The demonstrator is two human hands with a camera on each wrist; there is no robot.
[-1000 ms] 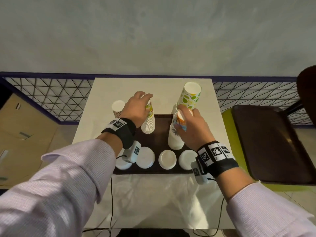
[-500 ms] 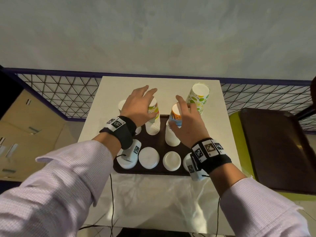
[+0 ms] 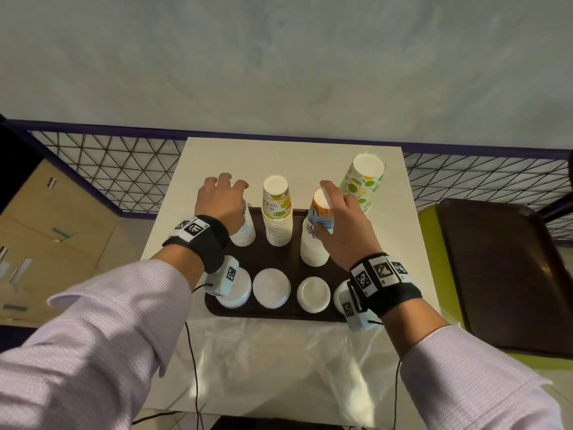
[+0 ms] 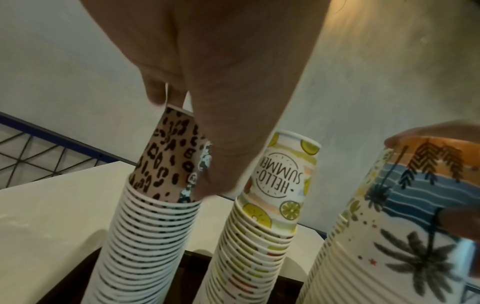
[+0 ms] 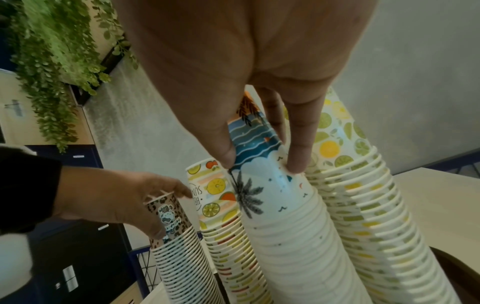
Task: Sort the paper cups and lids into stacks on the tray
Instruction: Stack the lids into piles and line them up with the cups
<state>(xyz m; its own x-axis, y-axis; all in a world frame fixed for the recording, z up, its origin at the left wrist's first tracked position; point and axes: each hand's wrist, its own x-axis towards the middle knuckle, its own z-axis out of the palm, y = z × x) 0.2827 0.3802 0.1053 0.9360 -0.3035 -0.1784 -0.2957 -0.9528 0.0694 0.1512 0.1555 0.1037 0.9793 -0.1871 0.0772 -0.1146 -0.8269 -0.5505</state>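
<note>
A dark brown rectangular plastic tray (image 3: 280, 311) lies on a white square table (image 3: 291, 156), and four tall stacks of upturned paper cups stand along its far side. The left hand (image 3: 221, 201) comes down over the leftmost stack, the leopard-print paper cup stack (image 4: 155, 205); its thumb and fingers curl round the top cup, as the left wrist view shows, with the thumb laid against the cup's side. Just to the right stands the yellow lemon-print "Hello Summer" cup stack (image 3: 277, 212), touched by neither hand. The right hand (image 3: 342, 234) grips the next one, the palm-tree and blue-wave printed cup stack (image 5: 275, 205); its thumb and fingertips (image 5: 296, 162) pinch the top cup on opposite sides. Behind and to the right of that hand rises the green lime-print cup stack (image 3: 361, 184), close to the fingers; whether it stands on the tray or the table cannot be told. Along the tray's near edge sits a row of round white plastic lids (image 3: 272, 287), near the wrists and untouched. The two hands are apart, with the lemon stack between them.
</note>
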